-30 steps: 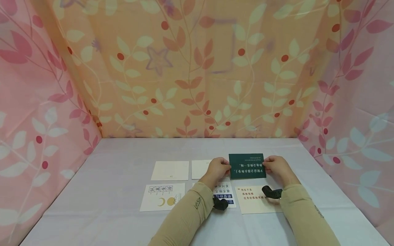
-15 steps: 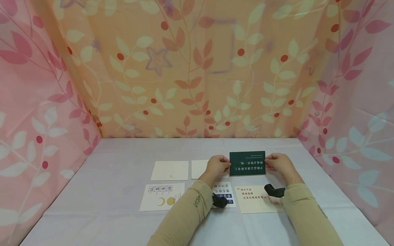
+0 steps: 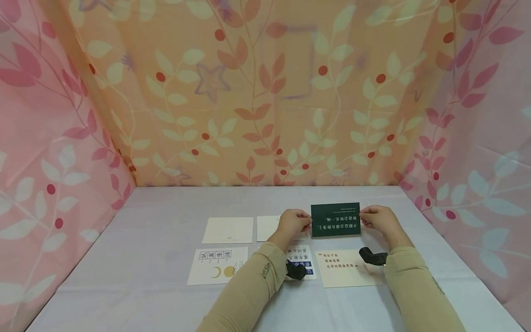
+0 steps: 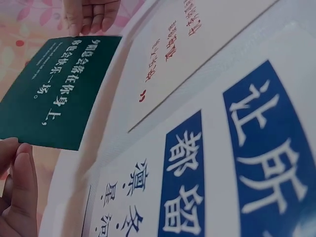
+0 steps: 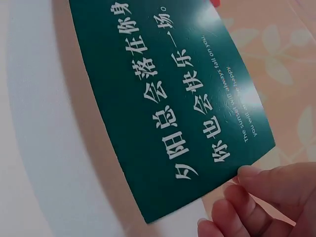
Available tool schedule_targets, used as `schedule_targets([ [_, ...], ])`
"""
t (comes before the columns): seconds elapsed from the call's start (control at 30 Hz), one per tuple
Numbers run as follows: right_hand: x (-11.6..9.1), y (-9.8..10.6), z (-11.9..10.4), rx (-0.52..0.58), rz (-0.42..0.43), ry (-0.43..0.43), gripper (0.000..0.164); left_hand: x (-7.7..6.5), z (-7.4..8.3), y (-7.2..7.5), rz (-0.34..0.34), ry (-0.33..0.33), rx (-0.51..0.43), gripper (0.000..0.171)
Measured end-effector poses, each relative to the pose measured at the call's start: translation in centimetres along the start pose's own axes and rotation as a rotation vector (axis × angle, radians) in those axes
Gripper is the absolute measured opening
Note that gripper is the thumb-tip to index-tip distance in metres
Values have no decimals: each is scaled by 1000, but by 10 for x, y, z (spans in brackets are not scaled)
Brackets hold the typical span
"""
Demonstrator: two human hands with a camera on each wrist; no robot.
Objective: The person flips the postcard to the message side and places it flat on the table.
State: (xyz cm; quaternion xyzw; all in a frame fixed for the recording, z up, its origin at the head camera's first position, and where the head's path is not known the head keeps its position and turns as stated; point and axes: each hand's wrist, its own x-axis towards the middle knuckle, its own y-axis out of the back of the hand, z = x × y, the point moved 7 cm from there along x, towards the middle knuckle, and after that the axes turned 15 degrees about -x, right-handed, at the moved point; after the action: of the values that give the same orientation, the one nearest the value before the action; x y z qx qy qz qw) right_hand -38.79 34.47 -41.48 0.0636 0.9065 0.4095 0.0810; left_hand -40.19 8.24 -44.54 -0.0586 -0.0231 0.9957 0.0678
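A dark green postcard (image 3: 335, 220) with white Chinese lettering is held up between both hands, raised off the table. My left hand (image 3: 292, 225) pinches its left short edge; the thumb and fingers (image 4: 22, 192) meet at that edge in the left wrist view. On the opposite short edge, my right hand (image 3: 382, 224) pinches the card between thumb and fingers, seen close up in the right wrist view. The lettering stands upside down in the head view. Below the green card lies a cream postcard (image 3: 344, 276) with red writing, partly covered by the right wrist camera.
On the white-covered table (image 3: 124, 276) lie a blank cream card (image 3: 227, 230), another pale card (image 3: 267, 228) half behind the left hand, a sun-and-moon card (image 3: 207, 267), and a blue-and-white lettered card (image 4: 177, 177) under the left forearm. Floral cloth walls (image 3: 265, 115) enclose the back and sides.
Over the last second, both hands lift the green postcard slightly and tilt it more upright, with a small shift to the right. The cards on the table stay where they were.
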Motion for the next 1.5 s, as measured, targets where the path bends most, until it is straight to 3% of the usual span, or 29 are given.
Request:
schedule_targets([
  [0.3, -1, 0, 0, 66, -46, 26, 24, -2, 0, -1, -9, 57, -42, 8],
  [0.67, -2, -4, 2, 167, -123, 98, 19, -4, 1, -1, -2, 69, -57, 8],
  [1.0, -4, -6, 4, 222, -184, 173, 28, 0, -1, -1, 1, 52, -52, 10],
  [1.27, -3, -8, 6, 218, -204, 138, 35, -1, -1, -1, 5, 55, -62, 12],
  [1.5, -2, -9, 9, 200, -173, 128, 28, 0, -2, -2, -5, 33, -83, 12],
])
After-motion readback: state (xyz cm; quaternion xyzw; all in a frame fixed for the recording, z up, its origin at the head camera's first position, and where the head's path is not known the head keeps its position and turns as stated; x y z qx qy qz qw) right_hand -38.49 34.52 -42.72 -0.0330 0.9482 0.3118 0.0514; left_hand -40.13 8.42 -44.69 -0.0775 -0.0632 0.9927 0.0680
